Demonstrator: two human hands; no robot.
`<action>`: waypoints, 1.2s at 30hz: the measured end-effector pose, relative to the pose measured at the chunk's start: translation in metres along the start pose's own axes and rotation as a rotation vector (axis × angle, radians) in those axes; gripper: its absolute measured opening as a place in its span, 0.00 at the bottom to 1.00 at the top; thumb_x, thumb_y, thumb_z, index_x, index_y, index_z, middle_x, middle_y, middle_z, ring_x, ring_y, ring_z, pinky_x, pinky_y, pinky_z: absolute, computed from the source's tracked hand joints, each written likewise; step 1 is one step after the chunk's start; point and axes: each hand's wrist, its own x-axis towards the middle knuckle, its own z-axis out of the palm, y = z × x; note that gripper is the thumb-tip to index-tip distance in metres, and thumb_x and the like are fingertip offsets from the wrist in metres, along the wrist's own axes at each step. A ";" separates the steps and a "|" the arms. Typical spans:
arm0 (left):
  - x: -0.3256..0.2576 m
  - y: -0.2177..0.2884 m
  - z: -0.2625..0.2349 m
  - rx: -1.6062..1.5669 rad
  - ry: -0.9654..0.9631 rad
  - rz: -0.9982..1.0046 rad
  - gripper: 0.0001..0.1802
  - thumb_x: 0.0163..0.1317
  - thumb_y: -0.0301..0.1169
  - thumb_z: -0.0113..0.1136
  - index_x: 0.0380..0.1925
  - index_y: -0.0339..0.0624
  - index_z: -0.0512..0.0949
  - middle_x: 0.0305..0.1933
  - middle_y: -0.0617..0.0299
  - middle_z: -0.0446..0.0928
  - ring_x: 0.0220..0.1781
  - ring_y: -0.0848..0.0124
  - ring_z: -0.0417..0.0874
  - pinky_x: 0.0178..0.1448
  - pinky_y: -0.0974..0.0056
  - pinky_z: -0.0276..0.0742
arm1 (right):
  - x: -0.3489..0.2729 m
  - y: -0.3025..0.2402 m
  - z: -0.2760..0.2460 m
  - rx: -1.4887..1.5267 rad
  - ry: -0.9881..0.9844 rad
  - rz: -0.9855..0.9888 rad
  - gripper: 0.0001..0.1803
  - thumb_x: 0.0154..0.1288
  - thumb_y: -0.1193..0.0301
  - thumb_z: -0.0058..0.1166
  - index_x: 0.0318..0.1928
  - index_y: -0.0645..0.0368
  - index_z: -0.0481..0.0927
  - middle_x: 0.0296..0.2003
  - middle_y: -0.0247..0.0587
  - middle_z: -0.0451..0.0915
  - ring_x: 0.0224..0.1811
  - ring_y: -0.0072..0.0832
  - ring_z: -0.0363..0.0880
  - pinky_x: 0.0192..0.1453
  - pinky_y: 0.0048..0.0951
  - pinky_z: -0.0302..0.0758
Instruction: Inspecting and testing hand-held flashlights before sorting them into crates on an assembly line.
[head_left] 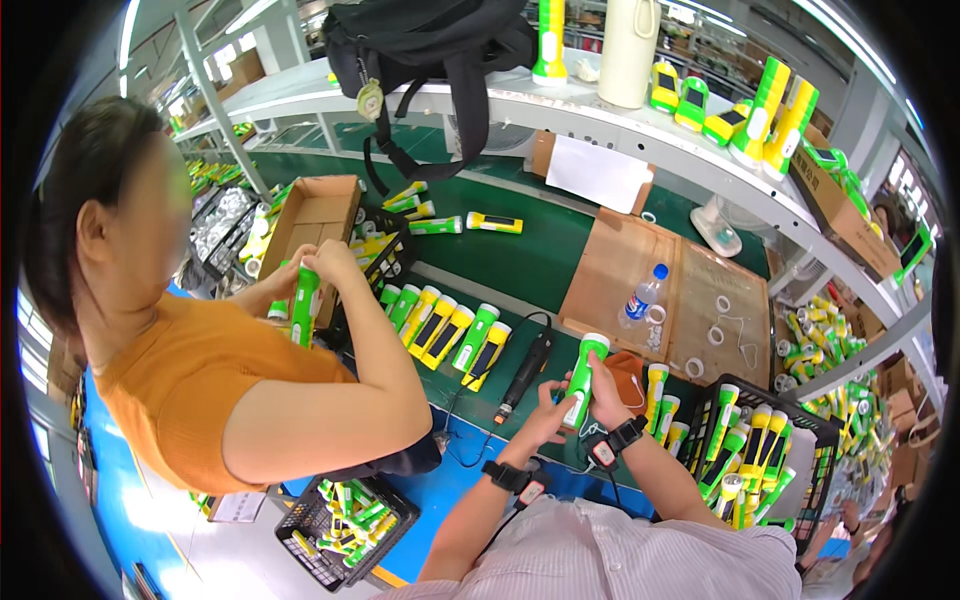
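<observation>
both grips on 1 green flashlight [582, 381] | left hand [548, 412] | right hand [607, 392]

Work surface was a green bench [520, 260] running left to right under a white shelf [600, 120]. On the bench: a row of green and yellow flashlights [445, 330] lying side by side, near a black electric screwdriver [525, 368] with its cord. Two more flashlights [465, 224] lay end to end farther back. A brown cardboard sheet [610, 270] lay to the right, a clear plastic bottle [643, 296] on its edge. Just beside it a second sheet [725, 300] carried several white rings [722, 304]. An open cardboard box [315, 215] sat at the left. The shelf carried a black backpack [420, 40], a cream flask [630, 50] and upright flashlights [770, 115].
</observation>
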 end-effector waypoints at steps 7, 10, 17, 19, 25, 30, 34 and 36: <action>-0.036 -0.019 0.015 -0.100 -0.036 -0.008 0.26 0.59 0.41 0.54 0.52 0.40 0.59 0.43 0.56 0.73 0.40 0.67 0.80 0.40 0.61 0.79 | -0.031 0.010 0.019 -0.111 -0.133 0.146 0.19 0.63 0.61 0.51 0.48 0.59 0.67 0.33 0.40 0.75 0.37 0.27 0.76 0.38 0.29 0.75; -0.027 -0.024 0.019 -0.045 -0.016 0.042 0.24 0.54 0.31 0.60 0.48 0.40 0.62 0.37 0.60 0.71 0.35 0.69 0.78 0.36 0.64 0.80 | -0.016 -0.011 0.017 -0.329 -0.034 -0.160 0.21 0.57 0.60 0.57 0.44 0.61 0.71 0.32 0.35 0.75 0.30 0.22 0.76 0.30 0.24 0.74; 0.011 -0.017 0.006 -0.148 -0.106 -0.047 0.15 0.52 0.29 0.61 0.40 0.39 0.71 0.33 0.60 0.75 0.27 0.71 0.79 0.29 0.67 0.76 | 0.006 -0.033 0.007 -1.213 -0.545 0.058 0.21 0.62 0.51 0.45 0.32 0.57 0.77 0.24 0.38 0.77 0.24 0.26 0.75 0.27 0.29 0.70; 0.023 -0.016 0.010 0.111 -0.070 0.045 0.07 0.51 0.28 0.61 0.27 0.37 0.75 0.23 0.63 0.75 0.22 0.72 0.78 0.26 0.68 0.74 | 0.000 -0.033 0.007 -1.296 -0.558 -0.066 0.22 0.63 0.49 0.44 0.31 0.56 0.77 0.23 0.39 0.76 0.25 0.31 0.74 0.32 0.32 0.71; -0.017 -0.035 0.021 -0.052 -0.117 -0.138 0.06 0.50 0.25 0.60 0.28 0.35 0.74 0.23 0.62 0.75 0.22 0.72 0.78 0.24 0.68 0.73 | -0.045 -0.024 0.012 -1.298 -0.689 -0.499 0.12 0.60 0.62 0.50 0.29 0.59 0.76 0.26 0.46 0.76 0.28 0.45 0.75 0.31 0.38 0.71; -0.030 -0.030 0.028 -0.342 -0.282 -0.207 0.06 0.51 0.23 0.59 0.29 0.36 0.74 0.24 0.61 0.76 0.23 0.71 0.79 0.24 0.68 0.74 | -0.059 -0.026 -0.002 -1.035 -0.871 -0.444 0.11 0.60 0.65 0.48 0.29 0.61 0.73 0.29 0.42 0.72 0.32 0.42 0.73 0.36 0.35 0.71; 0.012 -0.018 0.011 -0.145 -0.092 -0.189 0.07 0.52 0.27 0.60 0.30 0.37 0.75 0.25 0.61 0.76 0.22 0.71 0.79 0.24 0.68 0.74 | -0.019 -0.023 -0.003 -1.002 -0.495 -0.479 0.17 0.63 0.60 0.47 0.45 0.61 0.74 0.32 0.41 0.74 0.34 0.32 0.76 0.40 0.31 0.72; 0.044 -0.009 -0.002 -0.207 -0.051 -0.160 0.09 0.51 0.29 0.62 0.31 0.36 0.76 0.25 0.61 0.76 0.22 0.72 0.78 0.23 0.69 0.73 | -0.001 -0.022 -0.011 -0.941 -0.172 -0.096 0.23 0.64 0.56 0.48 0.50 0.61 0.71 0.32 0.39 0.75 0.34 0.30 0.75 0.40 0.29 0.72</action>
